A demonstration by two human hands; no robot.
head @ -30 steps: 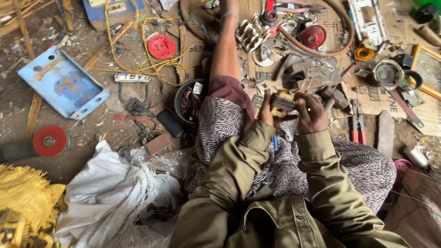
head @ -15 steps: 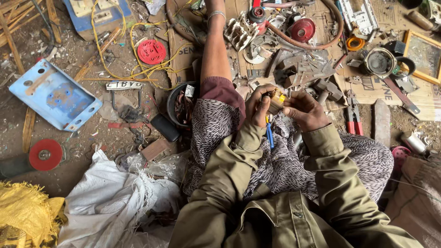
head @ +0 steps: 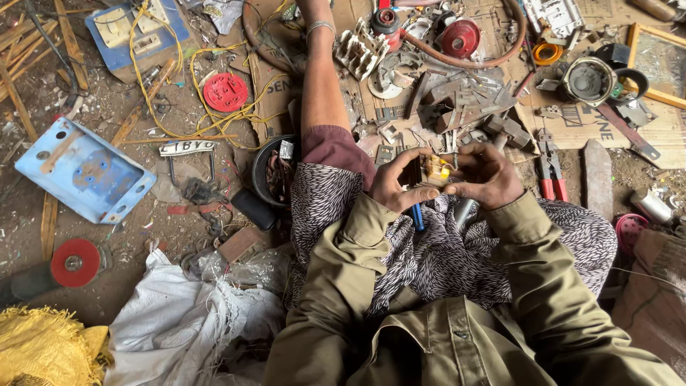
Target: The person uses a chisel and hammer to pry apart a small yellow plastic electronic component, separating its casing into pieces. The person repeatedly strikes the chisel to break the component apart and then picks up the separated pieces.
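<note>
Both hands are closed on one small electrical component point(head: 434, 171) with yellow and metal parts, held over the lap: the left hand point(head: 397, 187) pinches its dark left side and also holds a blue-handled tool point(head: 416, 216) pointing down, while the right hand point(head: 486, 176) grips its right side. Judged from this, the part is being taken apart (its fasteners are hidden), so the next move calls for a steady grip. Red-handled pliers point(head: 551, 174) lie just right of the right hand; scrap metal pieces point(head: 457, 107) lie beyond both on the floor.
</note>
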